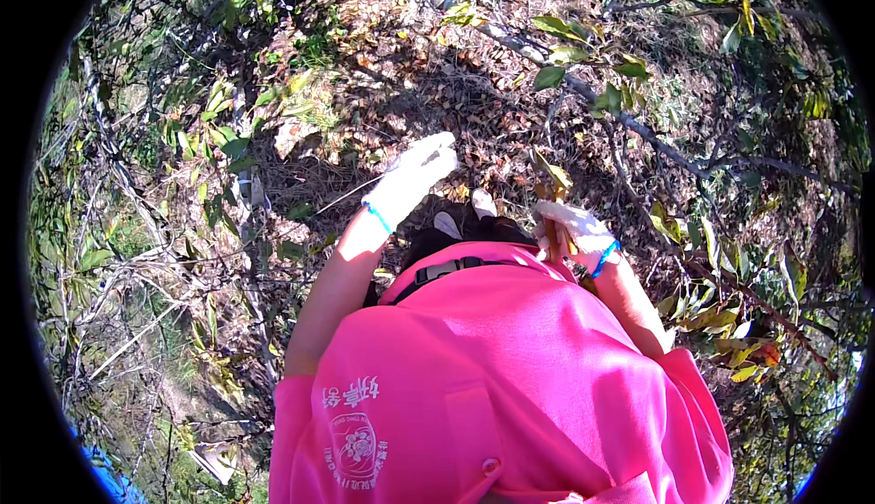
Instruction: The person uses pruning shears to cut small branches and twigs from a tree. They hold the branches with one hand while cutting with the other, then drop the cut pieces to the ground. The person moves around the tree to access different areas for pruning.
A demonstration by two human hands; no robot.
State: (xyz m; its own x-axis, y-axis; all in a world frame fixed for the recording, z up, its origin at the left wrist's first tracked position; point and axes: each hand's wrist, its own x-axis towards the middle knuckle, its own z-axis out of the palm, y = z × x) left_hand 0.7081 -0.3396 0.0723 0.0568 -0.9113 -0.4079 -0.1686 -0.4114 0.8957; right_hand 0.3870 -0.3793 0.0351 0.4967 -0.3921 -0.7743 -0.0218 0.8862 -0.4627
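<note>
White gloves with blue cuffs cover both of my hands. My left hand is stretched forward over the leaf-strewn ground, palm partly turned, and seems to hold nothing; its fingers lie close to each other. Near my waist, my right hand is closed around the orange-brown handles of a hand tool, which points away from me. Its head is hard to make out against a yellowish leaf just beyond it.
A long bare branch crosses from upper middle to the right. Leafy twigs hang close to my right forearm. Thin stems and a trunk stand on the left. My shoe tips show below.
</note>
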